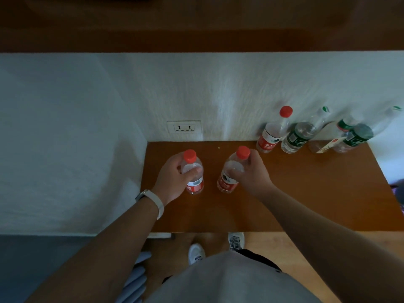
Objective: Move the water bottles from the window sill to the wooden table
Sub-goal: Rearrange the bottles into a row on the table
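While both stand upright on the brown wooden surface [284, 193], two small red-capped water bottles are each gripped by one hand. The left bottle [193, 173] sits inside the left hand [175, 178], whose fingers curl around its clear shoulder just below the cap, thumb across the front. The right bottle [231, 171], a little way to the right and tilted slightly, is clasped near its neck by the right hand [251, 173], fingers wrapped over the upper body. Both bottles carry red labels on their lower halves and look clear; how much water is in them cannot be told.

Both arms reach forward and down from the bottom of the view, and the left wrist wears a pale watch band [156, 202].

Farther back and to the right, against the white wall [218, 88], stands a row of other bottles: a taller red-capped bottle [273, 132], then a green-labelled bottle [299, 136], then a cluster of more clear bottles [349, 136] near the surface's right edge. A double wall socket [184, 127] is set in the wall just above the surface's back edge.
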Demonstrator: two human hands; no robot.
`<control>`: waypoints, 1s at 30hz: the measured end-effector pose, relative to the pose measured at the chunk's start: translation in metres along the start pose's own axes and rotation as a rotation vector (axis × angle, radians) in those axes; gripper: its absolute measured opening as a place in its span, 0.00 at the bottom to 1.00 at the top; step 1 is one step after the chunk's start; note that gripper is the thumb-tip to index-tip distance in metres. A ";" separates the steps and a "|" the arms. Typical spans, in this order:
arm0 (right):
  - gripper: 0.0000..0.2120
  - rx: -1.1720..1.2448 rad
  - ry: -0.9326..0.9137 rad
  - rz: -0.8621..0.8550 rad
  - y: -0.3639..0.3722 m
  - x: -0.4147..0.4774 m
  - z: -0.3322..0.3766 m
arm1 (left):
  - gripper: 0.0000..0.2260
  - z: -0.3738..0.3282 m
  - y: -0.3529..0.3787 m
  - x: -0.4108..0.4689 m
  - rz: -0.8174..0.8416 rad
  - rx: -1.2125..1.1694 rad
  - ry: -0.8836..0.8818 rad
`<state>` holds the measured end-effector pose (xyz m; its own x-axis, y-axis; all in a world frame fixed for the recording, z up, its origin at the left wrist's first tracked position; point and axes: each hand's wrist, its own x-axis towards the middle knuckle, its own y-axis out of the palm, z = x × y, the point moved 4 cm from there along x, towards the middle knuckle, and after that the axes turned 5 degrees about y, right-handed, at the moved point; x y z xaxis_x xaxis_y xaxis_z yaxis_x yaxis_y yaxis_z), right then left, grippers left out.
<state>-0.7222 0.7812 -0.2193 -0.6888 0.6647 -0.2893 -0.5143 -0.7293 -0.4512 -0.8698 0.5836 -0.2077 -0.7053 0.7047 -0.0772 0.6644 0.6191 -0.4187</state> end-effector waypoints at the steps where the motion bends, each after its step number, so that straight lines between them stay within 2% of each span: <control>1: 0.27 -0.008 -0.001 0.007 -0.003 0.003 -0.001 | 0.13 -0.001 0.000 0.002 -0.014 -0.001 -0.009; 4: 0.26 -0.013 0.000 0.041 -0.011 0.010 0.001 | 0.11 -0.005 0.002 0.006 -0.035 -0.013 -0.029; 7: 0.21 0.001 -0.010 0.057 -0.019 0.016 0.002 | 0.13 -0.009 0.001 0.011 -0.071 0.001 -0.060; 12: 0.22 0.002 -0.003 0.104 -0.026 0.028 0.002 | 0.12 -0.009 0.007 0.027 -0.076 0.059 -0.062; 18: 0.18 -0.065 -0.094 0.105 -0.042 0.051 0.011 | 0.11 -0.028 0.017 0.061 -0.069 0.080 -0.056; 20: 0.19 -0.117 -0.127 0.069 -0.047 0.060 0.016 | 0.10 -0.037 0.019 0.073 -0.083 0.081 -0.036; 24: 0.26 -0.213 -0.152 0.030 -0.055 0.087 0.024 | 0.16 -0.049 0.028 0.104 -0.110 0.128 -0.028; 30: 0.28 -0.308 -0.170 -0.004 -0.065 0.119 0.039 | 0.19 -0.054 0.045 0.141 -0.205 0.206 -0.035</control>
<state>-0.7905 0.9009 -0.1917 -0.7758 0.6119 -0.1538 -0.3567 -0.6264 -0.6931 -0.9259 0.7297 -0.1882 -0.8301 0.5576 -0.0012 0.4453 0.6616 -0.6034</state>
